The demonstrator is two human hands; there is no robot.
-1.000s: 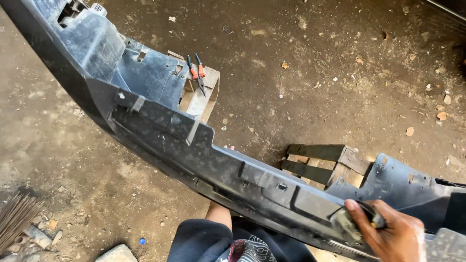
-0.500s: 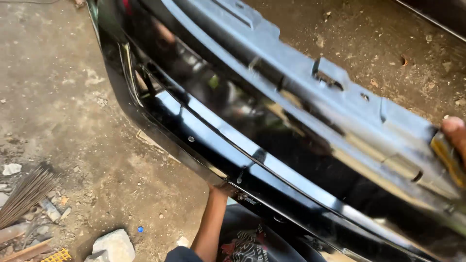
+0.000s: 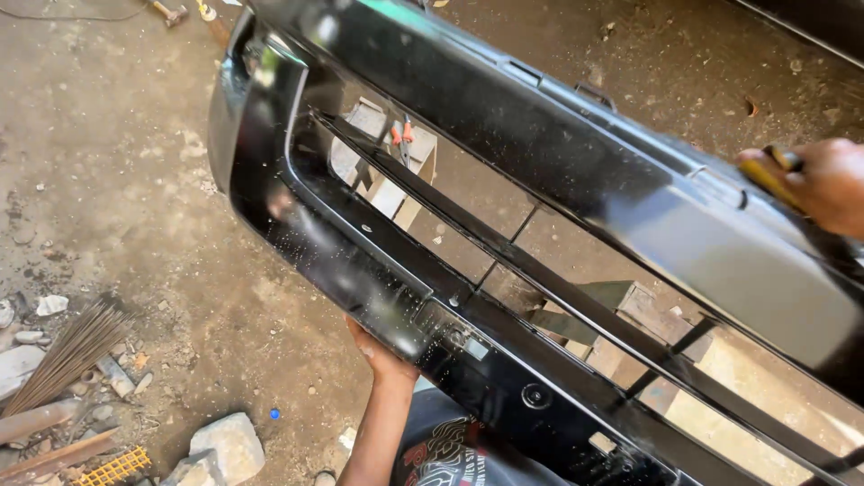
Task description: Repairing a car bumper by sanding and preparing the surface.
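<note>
— What's that big black thing they've got hold of?

— A car bumper [image 3: 540,225], glossy side up, held off the dirt floor [image 3: 117,180] and slanting from the upper left down toward the lower right. It fills most of what I can see.

— How is it being held?

— The left hand [image 3: 382,360] is under the lower edge, palm pressed up against it near the middle, so it takes the weight from below. I can't see whether those fingers curl round the lip; the edge hides them. The right hand [image 3: 828,184] is on the upper edge at the far right, closed around a yellow-handled tool [image 3: 774,171] and steadying the bumper at the same time, as far as I can judge.

— Why one hand low and one high?

— My guess is that a long, floppy piece like that twists unless it's braced at two spots well apart.

— Anything under it?

— Through the grille slots you can see wooden blocks [image 3: 387,171] on the ground with red-handled pliers [image 3: 400,135] lying on top, and more wooden blocks [image 3: 621,315] further right. They look like stands to rest the bumper on.

— And around?

— Stones [image 3: 225,445] and a bundle of thin rods [image 3: 67,351] at lower left, and a hammer [image 3: 166,13] at the top edge.
</note>
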